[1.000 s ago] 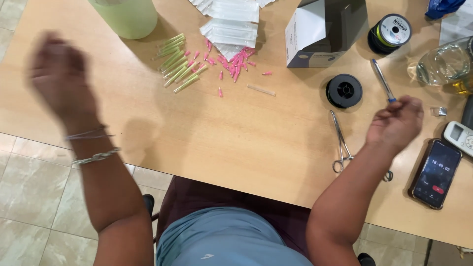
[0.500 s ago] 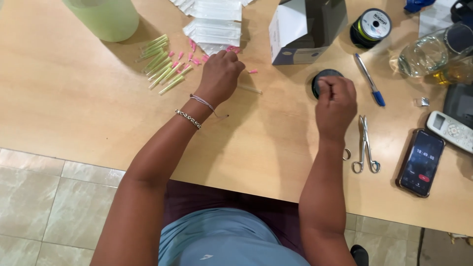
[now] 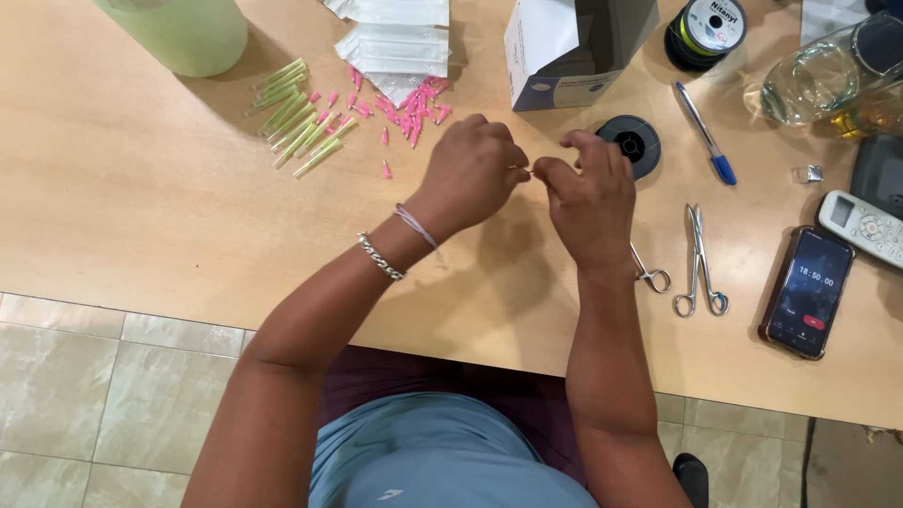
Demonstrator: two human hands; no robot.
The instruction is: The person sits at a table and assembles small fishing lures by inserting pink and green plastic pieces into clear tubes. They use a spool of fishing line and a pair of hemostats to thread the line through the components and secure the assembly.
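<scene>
A tiny pale piece [image 3: 529, 170], too small to identify, is pinched between the fingers of the left hand [image 3: 470, 174] and right hand [image 3: 591, 193], just left of the black spool [image 3: 629, 143]. Beyond, pink caps [image 3: 409, 108] and green tubes [image 3: 296, 118] lie loose, seemingly unprocessed; scissors [image 3: 701, 263] rest on the counter [image 3: 141, 207].

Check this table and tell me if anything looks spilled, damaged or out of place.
Small pink caps lie scattered loose on the table beside a tidier bunch of green tubes, as if tipped out. The white box is torn open. Nothing looks broken. Both hands, left hand and right hand, pinch something too small to make out.
</scene>
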